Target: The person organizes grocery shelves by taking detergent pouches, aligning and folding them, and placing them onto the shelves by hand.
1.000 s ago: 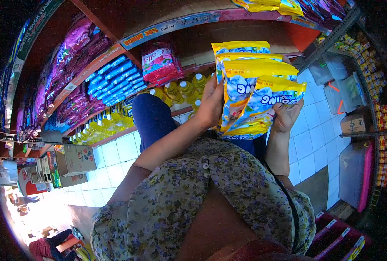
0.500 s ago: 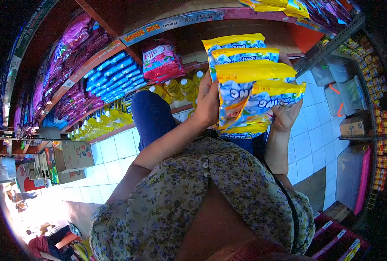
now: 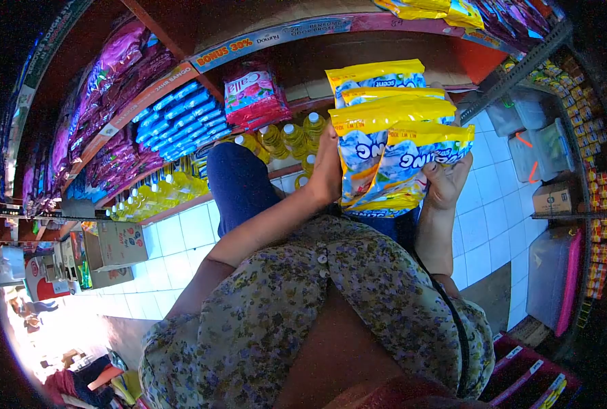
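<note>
Several yellow and blue packets point(image 3: 412, 160) are bunched together in front of the chest, fanned out with their yellow top edges staggered. My left hand point(image 3: 328, 163) grips the bunch at its left side, its fingers partly hidden behind the packets. At the lower right side my right hand point(image 3: 448, 180) holds the same bunch, thumb on the front packet and fingers behind. Beyond the packets is a wooden shelf compartment point(image 3: 303, 61), with a pink Calla pack point(image 3: 252, 94) lying to its left.
Blue packets point(image 3: 181, 123) and purple packets point(image 3: 112, 68) fill shelves at the left. Yellow oil bottles point(image 3: 293, 140) stand below. Plastic bins point(image 3: 539, 146) and a small carton point(image 3: 554, 199) are at the right. Open cartons point(image 3: 119, 247) sit at the left. Another person point(image 3: 78, 385) is partly visible at lower left.
The bunch has shifted slightly, and its packets overlap differently at the top. My left hand has moved a little along the left side. Both hands still hold the packets.
</note>
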`<state>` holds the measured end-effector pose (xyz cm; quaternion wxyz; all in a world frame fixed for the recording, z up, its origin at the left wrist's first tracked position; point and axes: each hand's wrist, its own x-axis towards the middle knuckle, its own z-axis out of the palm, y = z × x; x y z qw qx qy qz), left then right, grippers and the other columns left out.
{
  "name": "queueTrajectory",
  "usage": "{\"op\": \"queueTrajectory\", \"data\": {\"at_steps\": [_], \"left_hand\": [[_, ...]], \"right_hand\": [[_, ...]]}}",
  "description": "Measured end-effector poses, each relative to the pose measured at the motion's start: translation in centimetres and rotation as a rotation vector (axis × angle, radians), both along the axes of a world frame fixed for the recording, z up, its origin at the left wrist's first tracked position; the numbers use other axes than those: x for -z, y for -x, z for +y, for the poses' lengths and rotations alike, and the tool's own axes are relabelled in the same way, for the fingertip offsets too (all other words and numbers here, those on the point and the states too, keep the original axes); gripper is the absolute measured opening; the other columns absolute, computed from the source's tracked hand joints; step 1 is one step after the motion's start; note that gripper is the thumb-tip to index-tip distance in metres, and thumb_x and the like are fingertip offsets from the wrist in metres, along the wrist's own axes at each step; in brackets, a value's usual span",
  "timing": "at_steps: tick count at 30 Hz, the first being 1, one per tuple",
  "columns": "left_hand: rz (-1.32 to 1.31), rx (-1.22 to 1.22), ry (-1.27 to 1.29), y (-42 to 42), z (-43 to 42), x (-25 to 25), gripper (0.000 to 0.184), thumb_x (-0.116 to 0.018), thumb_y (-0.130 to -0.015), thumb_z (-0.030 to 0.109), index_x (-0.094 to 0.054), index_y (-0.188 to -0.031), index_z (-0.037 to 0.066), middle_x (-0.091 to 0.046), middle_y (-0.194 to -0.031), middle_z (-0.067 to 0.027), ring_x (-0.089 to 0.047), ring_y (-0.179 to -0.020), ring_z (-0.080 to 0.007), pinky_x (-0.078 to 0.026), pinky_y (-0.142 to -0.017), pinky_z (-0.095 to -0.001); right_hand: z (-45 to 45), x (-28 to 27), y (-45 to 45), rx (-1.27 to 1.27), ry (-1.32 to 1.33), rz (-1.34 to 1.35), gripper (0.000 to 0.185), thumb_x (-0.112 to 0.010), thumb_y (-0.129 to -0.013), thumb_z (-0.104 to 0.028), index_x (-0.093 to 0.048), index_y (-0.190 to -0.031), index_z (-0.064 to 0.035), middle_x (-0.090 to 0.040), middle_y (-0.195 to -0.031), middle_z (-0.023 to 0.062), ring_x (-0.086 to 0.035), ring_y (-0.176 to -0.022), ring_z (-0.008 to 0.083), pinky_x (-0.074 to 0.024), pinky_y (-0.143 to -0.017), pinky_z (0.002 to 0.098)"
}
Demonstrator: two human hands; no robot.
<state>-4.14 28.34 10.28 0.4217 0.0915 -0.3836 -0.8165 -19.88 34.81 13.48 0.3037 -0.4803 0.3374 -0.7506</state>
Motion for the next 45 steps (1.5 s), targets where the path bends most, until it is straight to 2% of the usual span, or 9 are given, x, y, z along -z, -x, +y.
{"op": "queueTrajectory", "data": {"at_steps": [2, 7, 11, 18, 26, 32, 33, 40, 45], "left_hand": [[0.514, 0.358, -0.159, 0.1, 0.4, -1.2, 0.058, -0.031, -0.090, 0.048, -0.025, -0.130, 0.007, -0.043, -0.125, -0.0122, -0.043, -0.115, -0.0237, -0.032, -0.099, -0.0382], [-0.136, -0.128, 0.256, -0.3, 0.8, -0.8, 0.110, -0.076, -0.053, 0.052, -0.018, -0.130, -0.001, -0.039, -0.125, -0.0136, -0.040, -0.116, -0.0206, -0.031, -0.097, -0.0344], [-0.004, -0.148, 0.372, 0.1, 0.5, -0.5, 0.107, -0.083, -0.051, 0.033, -0.019, -0.130, -0.001, -0.041, -0.123, -0.0117, -0.041, -0.114, -0.0202, -0.032, -0.096, -0.0338], [-0.108, -0.134, 0.252, -0.1, 1.2, -2.6, 0.093, -0.081, -0.054, 0.012, -0.023, -0.127, -0.001, -0.043, -0.120, -0.0121, -0.043, -0.112, -0.0197, -0.032, -0.097, -0.0334], [-0.092, -0.128, 0.336, -0.3, 1.1, -3.4, 0.090, -0.076, -0.054, 0.008, -0.024, -0.127, -0.002, -0.044, -0.120, -0.0122, -0.042, -0.113, -0.0204, -0.031, -0.097, -0.0345], [-0.276, -0.080, 0.516, -1.2, 1.1, -3.6, 0.103, -0.077, -0.052, 0.011, -0.015, -0.133, 0.000, -0.041, -0.124, -0.0122, -0.041, -0.114, -0.0201, -0.032, -0.097, -0.0346], [-0.281, -0.045, 0.482, -1.3, 1.2, -3.7, 0.104, -0.077, -0.051, 0.012, -0.015, -0.133, 0.000, -0.041, -0.124, -0.0121, -0.041, -0.114, -0.0196, -0.032, -0.097, -0.0345], [-0.276, -0.011, 0.462, -1.5, 1.2, -3.4, 0.104, -0.076, -0.049, 0.012, -0.014, -0.133, 0.000, -0.040, -0.124, -0.0118, -0.042, -0.113, -0.0186, -0.031, -0.097, -0.0335], [-0.285, -0.014, 0.449, -1.8, 1.1, -3.3, 0.103, -0.075, -0.049, 0.012, -0.015, -0.133, 0.000, -0.041, -0.124, -0.0117, -0.042, -0.113, -0.0188, -0.032, -0.097, -0.0335]], "right_hand": [[0.1, 0.0, -0.1, 0.027, 0.004, -0.018, 0.083, -0.074, -0.065, -0.027, -0.030, -0.126, 0.0105, -0.052, -0.112, 0.0134, -0.052, -0.100, 0.0196, -0.0379, -0.089, 0.0295], [0.1, -0.2, 0.0, 0.005, 0.001, -0.030, 0.081, -0.073, -0.065, -0.025, -0.033, -0.125, 0.0091, -0.053, -0.111, 0.0127, -0.053, -0.100, 0.0196, -0.0385, -0.088, 0.0295], [0.2, -0.5, -0.1, 0.013, -0.026, -0.066, 0.069, -0.075, -0.062, -0.024, -0.043, -0.114, 0.0075, -0.048, -0.114, 0.0111, -0.050, -0.099, 0.0168, -0.0368, -0.089, 0.0301], [-0.7, -0.8, 0.4, -0.018, -0.037, -0.015, 0.071, -0.075, -0.060, -0.026, -0.041, -0.115, 0.0055, -0.043, -0.119, 0.0161, -0.047, -0.105, 0.0215, -0.0362, -0.090, 0.0319], [-0.3, -0.3, 1.0, -0.266, -0.151, -0.084, 0.112, -0.082, -0.051, -0.032, -0.014, -0.133, 0.0001, -0.038, -0.125, 0.0141, -0.041, -0.115, 0.0249, -0.0345, -0.095, 0.0356], [0.9, 6.3, 4.8, -0.266, -0.175, 0.007, 0.112, -0.087, -0.041, -0.032, -0.026, -0.131, -0.0038, -0.045, -0.124, 0.0086, -0.046, -0.112, 0.0231, -0.0390, -0.092, 0.0386], [1.1, 7.5, 3.6, -0.355, -0.029, -0.525, 0.111, -0.087, -0.041, -0.029, -0.027, -0.131, -0.0043, -0.044, -0.124, 0.0082, -0.046, -0.112, 0.0228, -0.0392, -0.092, 0.0386], [1.4, 5.4, 4.4, -0.402, -0.091, -0.085, 0.104, -0.086, -0.047, -0.025, -0.028, -0.131, -0.0051, -0.045, -0.125, 0.0079, -0.046, -0.112, 0.0228, -0.0386, -0.093, 0.0372], [0.7, 12.9, 6.3, -0.326, -0.195, -0.360, 0.101, -0.086, -0.044, -0.030, -0.035, -0.127, -0.0036, -0.050, -0.120, 0.0071, -0.048, -0.109, 0.0219, -0.0399, -0.091, 0.0369]]}}
